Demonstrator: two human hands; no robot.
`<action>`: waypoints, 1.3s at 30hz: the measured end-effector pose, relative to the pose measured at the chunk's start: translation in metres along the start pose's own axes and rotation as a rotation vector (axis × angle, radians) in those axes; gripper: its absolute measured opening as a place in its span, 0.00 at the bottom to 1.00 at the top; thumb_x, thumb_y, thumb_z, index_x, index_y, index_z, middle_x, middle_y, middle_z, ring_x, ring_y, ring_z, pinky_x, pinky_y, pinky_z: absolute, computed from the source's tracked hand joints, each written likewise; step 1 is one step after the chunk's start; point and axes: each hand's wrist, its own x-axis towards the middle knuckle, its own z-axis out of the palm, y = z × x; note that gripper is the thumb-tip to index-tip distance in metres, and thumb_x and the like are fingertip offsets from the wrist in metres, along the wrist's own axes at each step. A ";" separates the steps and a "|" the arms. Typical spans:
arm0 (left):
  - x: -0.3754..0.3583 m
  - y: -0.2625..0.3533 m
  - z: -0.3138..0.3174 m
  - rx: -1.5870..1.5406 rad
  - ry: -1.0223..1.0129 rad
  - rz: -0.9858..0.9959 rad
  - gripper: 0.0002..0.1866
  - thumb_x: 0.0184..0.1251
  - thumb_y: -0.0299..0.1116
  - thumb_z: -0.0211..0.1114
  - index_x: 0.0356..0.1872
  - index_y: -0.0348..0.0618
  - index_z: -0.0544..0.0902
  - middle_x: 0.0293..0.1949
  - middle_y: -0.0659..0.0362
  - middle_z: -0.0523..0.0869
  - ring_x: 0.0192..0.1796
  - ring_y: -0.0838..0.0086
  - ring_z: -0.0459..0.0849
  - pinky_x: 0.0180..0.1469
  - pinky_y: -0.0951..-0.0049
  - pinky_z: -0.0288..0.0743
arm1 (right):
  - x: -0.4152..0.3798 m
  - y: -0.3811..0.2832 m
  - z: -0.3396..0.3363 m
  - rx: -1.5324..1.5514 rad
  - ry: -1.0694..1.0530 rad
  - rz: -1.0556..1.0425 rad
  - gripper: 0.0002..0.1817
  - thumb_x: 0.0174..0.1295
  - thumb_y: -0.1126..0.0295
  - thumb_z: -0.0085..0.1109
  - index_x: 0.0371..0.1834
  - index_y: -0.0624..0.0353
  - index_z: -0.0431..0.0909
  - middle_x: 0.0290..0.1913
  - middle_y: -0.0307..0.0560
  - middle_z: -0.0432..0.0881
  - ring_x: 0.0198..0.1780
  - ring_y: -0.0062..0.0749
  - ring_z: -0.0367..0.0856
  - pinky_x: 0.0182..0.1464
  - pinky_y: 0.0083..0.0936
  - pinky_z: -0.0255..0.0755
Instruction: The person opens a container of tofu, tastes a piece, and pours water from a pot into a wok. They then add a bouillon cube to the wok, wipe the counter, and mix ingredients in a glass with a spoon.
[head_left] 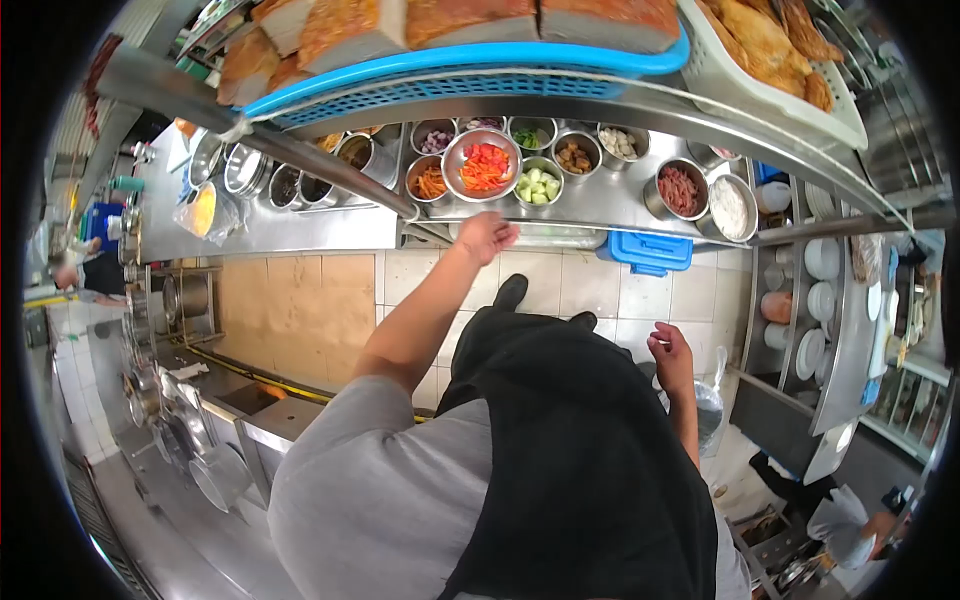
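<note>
Hovering L hand nr red-veg bowl.

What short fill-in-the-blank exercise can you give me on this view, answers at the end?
The basket under the meat slabs is coloured ____.
Of the left hand and the right hand, the ____ is nearer the bowl of red pieces.
The apron is coloured ____.
Answers: blue; left; black.

- A plain grey shirt
- Short grey sleeves that end above the elbows
- A big, plain black apron over the shirt
- Black shoes with round toes
</note>
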 end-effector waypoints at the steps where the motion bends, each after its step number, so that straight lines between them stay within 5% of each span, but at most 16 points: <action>1: 0.008 -0.009 -0.001 0.059 -0.056 -0.043 0.20 0.76 0.31 0.61 0.64 0.39 0.71 0.53 0.49 0.81 0.52 0.54 0.89 0.49 0.53 0.87 | 0.001 -0.002 0.000 -0.013 0.004 0.003 0.25 0.69 0.65 0.68 0.67 0.61 0.78 0.53 0.53 0.88 0.48 0.35 0.88 0.52 0.31 0.81; 5: 0.011 -0.041 0.027 0.180 -0.172 0.111 0.15 0.71 0.30 0.64 0.56 0.36 0.78 0.50 0.49 0.82 0.45 0.55 0.91 0.43 0.54 0.88 | 0.014 -0.022 0.005 -0.047 -0.032 -0.096 0.25 0.69 0.64 0.67 0.66 0.61 0.78 0.53 0.53 0.88 0.49 0.38 0.88 0.54 0.33 0.81; 7: 0.023 -0.060 0.036 0.257 -0.244 0.217 0.16 0.69 0.33 0.67 0.53 0.36 0.81 0.40 0.50 0.85 0.39 0.57 0.91 0.34 0.57 0.87 | 0.026 -0.026 0.012 -0.088 -0.066 -0.156 0.25 0.69 0.64 0.67 0.66 0.62 0.78 0.52 0.54 0.88 0.51 0.39 0.88 0.55 0.34 0.80; 8: 0.035 -0.072 0.033 0.659 -0.330 0.526 0.13 0.68 0.33 0.68 0.49 0.37 0.82 0.40 0.50 0.85 0.37 0.57 0.92 0.31 0.59 0.86 | 0.032 -0.026 0.015 -0.081 -0.085 -0.177 0.25 0.69 0.64 0.67 0.66 0.62 0.79 0.52 0.53 0.88 0.51 0.38 0.87 0.55 0.34 0.80; 9: 0.039 -0.079 0.035 0.696 -0.352 0.507 0.12 0.68 0.33 0.68 0.47 0.37 0.82 0.38 0.52 0.86 0.34 0.57 0.91 0.29 0.61 0.85 | 0.039 -0.028 0.019 -0.073 -0.104 -0.196 0.24 0.69 0.64 0.67 0.66 0.62 0.79 0.51 0.52 0.88 0.51 0.37 0.87 0.55 0.34 0.80; 10: -0.024 -0.063 0.062 0.358 -0.217 0.189 0.11 0.68 0.32 0.69 0.46 0.38 0.82 0.36 0.53 0.86 0.31 0.58 0.91 0.28 0.63 0.83 | 0.041 -0.034 0.023 -0.052 -0.136 -0.193 0.24 0.69 0.64 0.67 0.65 0.63 0.79 0.50 0.51 0.88 0.50 0.36 0.86 0.55 0.33 0.80; 13: -0.053 -0.070 0.053 0.592 -0.278 0.121 0.09 0.69 0.31 0.67 0.46 0.40 0.81 0.40 0.54 0.86 0.37 0.65 0.91 0.32 0.63 0.83 | 0.049 -0.056 0.035 -0.071 -0.243 -0.196 0.24 0.69 0.64 0.67 0.65 0.63 0.79 0.48 0.48 0.87 0.47 0.33 0.85 0.53 0.31 0.79; 19: -0.133 -0.074 -0.024 0.608 -0.105 0.283 0.12 0.70 0.34 0.68 0.47 0.39 0.81 0.42 0.55 0.85 0.36 0.66 0.91 0.34 0.66 0.83 | 0.071 -0.093 0.068 -0.163 -0.434 -0.269 0.23 0.68 0.70 0.67 0.65 0.64 0.77 0.46 0.46 0.87 0.46 0.30 0.85 0.52 0.28 0.80; 27: -0.209 -0.121 -0.134 0.263 0.464 0.376 0.14 0.70 0.38 0.70 0.48 0.38 0.83 0.37 0.54 0.87 0.41 0.64 0.92 0.35 0.64 0.84 | 0.124 -0.131 0.097 -0.212 -0.575 -0.531 0.22 0.65 0.72 0.69 0.62 0.63 0.79 0.47 0.50 0.88 0.43 0.31 0.88 0.49 0.30 0.82; 33: -0.253 -0.172 -0.129 -0.101 0.438 0.318 0.15 0.72 0.37 0.70 0.52 0.40 0.80 0.48 0.54 0.85 0.45 0.64 0.90 0.40 0.65 0.84 | 0.115 -0.160 0.114 -0.371 -0.627 -0.703 0.23 0.65 0.70 0.70 0.63 0.63 0.79 0.49 0.53 0.87 0.44 0.35 0.88 0.49 0.32 0.82; 39: -0.257 -0.196 -0.123 -0.058 0.421 0.270 0.14 0.72 0.37 0.70 0.51 0.41 0.81 0.47 0.55 0.84 0.43 0.66 0.88 0.41 0.67 0.84 | 0.082 -0.148 0.118 -0.366 -0.686 -0.662 0.23 0.65 0.70 0.70 0.62 0.64 0.79 0.51 0.55 0.88 0.47 0.39 0.89 0.51 0.33 0.82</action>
